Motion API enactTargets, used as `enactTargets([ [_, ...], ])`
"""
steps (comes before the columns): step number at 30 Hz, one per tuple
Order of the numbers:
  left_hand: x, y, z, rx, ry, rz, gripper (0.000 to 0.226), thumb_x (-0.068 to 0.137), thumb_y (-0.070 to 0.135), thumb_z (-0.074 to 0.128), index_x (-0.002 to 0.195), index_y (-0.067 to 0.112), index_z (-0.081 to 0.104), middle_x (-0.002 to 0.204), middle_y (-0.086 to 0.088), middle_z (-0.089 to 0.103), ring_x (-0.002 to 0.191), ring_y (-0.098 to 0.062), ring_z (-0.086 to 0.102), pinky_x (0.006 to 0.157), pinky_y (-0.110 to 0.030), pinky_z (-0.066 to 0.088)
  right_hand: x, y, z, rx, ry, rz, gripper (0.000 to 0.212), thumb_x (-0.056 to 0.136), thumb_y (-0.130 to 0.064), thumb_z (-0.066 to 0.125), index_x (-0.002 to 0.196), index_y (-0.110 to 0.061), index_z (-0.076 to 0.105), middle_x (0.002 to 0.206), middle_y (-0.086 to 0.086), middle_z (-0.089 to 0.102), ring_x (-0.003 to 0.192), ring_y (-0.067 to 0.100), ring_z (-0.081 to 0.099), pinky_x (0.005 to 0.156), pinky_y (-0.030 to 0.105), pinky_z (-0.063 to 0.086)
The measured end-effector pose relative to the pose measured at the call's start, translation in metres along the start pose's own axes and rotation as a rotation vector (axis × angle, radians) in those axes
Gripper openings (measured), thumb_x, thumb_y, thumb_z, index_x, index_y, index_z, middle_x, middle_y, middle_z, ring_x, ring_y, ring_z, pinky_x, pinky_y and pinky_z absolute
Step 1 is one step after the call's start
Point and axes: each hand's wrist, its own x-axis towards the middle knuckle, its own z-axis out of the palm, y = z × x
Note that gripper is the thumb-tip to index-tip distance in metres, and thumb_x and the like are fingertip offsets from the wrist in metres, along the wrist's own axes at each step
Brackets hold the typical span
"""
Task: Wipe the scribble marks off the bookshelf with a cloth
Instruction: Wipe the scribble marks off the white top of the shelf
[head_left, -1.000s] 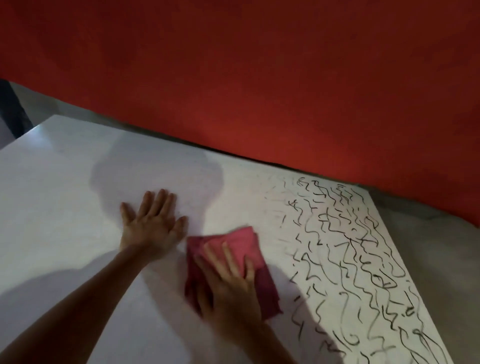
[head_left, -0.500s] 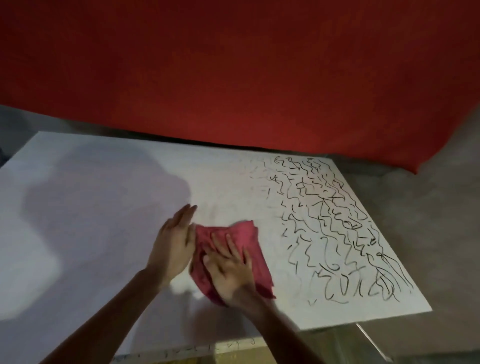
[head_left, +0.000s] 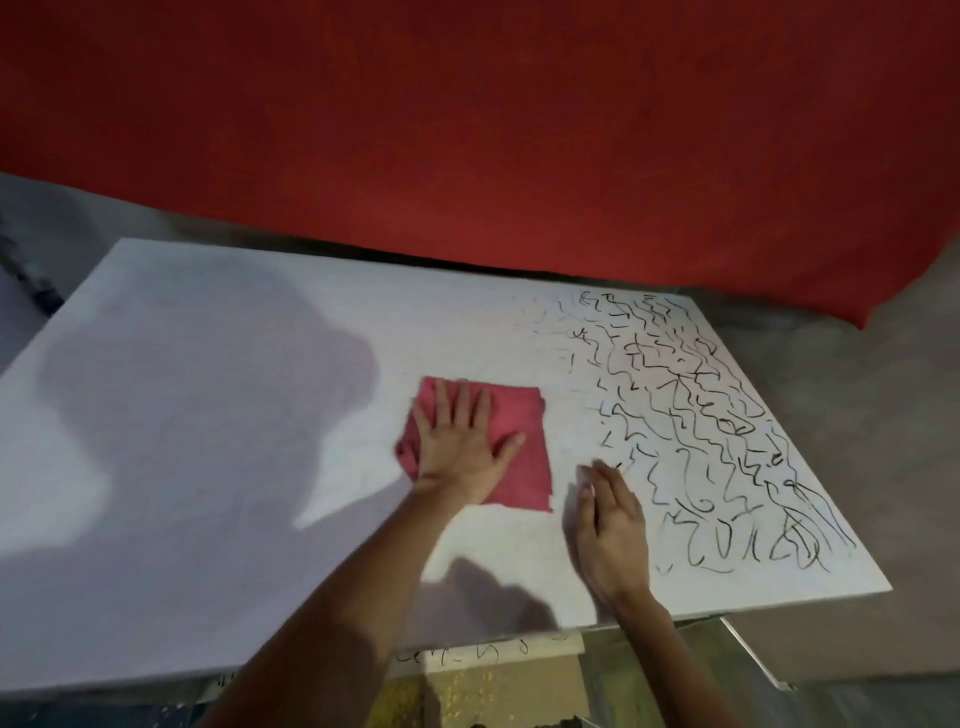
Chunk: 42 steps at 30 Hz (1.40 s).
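**A:** Your left hand (head_left: 460, 452) lies flat on the pink cloth (head_left: 522, 410), fingers spread and thumb pointing toward the right edge of the bookshelf (head_left: 234, 467). The cloth is folded into a rough square. It sits about midway between the near and far edges, a little right of centre.

**B:** Your right hand (head_left: 613, 525) rests palm down just beside the cloth, on its right and nearer the near edge. The fingers are straight and pressed together, and they hold nothing. Their tips reach the left fringe of the scribble marks (head_left: 701, 431).

**A:** As for progress, everything from the left edge across to the cloth reads as bare white, apart from your shadow. I'd judge you're past halfway on this face.

**B:** What's left is the right-hand stretch. Dense black squiggles run from the far right corner down to the near right corner. Along their left fringe the lines thin into faint, broken dashes, so that strip looks only half cleaned to me.

**A:** You'll need the cloth over there, since no part of it touches the heavy marks now.

**B:** Also, a pale strip under the near edge shows a few dark strokes. You can't tell from here whether that strip belongs to the bookshelf.
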Motion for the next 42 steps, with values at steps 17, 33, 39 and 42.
enactTargets([
  [17,-0.11,0.021,0.024,-0.014,-0.035,0.2,0.06,0.092,0.051,0.027,0.134,0.018,0.056,0.136,-0.015,0.054,0.129,-0.04,0.046,0.107,-0.053,0.017,-0.001,-0.011,-0.003,0.184,-0.002,0.205,0.061,0.083,-0.03,0.024,0.127,-0.007,0.058,0.136,0.011,0.054,0.128,0.031,0.046,0.105,0.033,0.03],
  [33,-0.129,-0.134,0.001,-0.078,0.119,-0.08,0.089,0.078,0.049,-0.02,0.153,0.014,0.013,0.161,-0.005,0.004,0.149,-0.02,-0.003,0.117,-0.039,-0.008,0.019,-0.052,-0.007,-0.297,-0.17,0.131,0.052,0.09,-0.058,0.05,0.115,-0.013,0.057,0.112,0.013,0.063,0.103,0.032,0.062,0.08,0.037,0.047],
  [39,-0.124,-0.135,0.003,-0.113,0.147,-0.082,0.1,0.07,0.052,-0.022,0.15,0.015,0.025,0.16,-0.004,0.015,0.148,-0.017,0.007,0.117,-0.039,-0.005,0.05,-0.074,-0.06,-0.111,0.213,0.036,0.038,0.085,-0.033,0.069,0.111,-0.007,0.059,0.112,0.012,0.06,0.095,0.034,0.06,0.072,0.037,0.043],
  [42,-0.124,-0.135,0.004,-0.132,0.168,-0.075,0.098,0.074,0.053,-0.018,0.149,0.013,0.031,0.159,-0.006,0.02,0.148,-0.019,0.011,0.118,-0.041,-0.003,0.016,-0.096,-0.053,-0.132,0.079,-0.267,0.037,0.082,-0.034,0.07,0.111,-0.011,0.063,0.108,0.009,0.062,0.085,0.033,0.064,0.066,0.037,0.05],
])
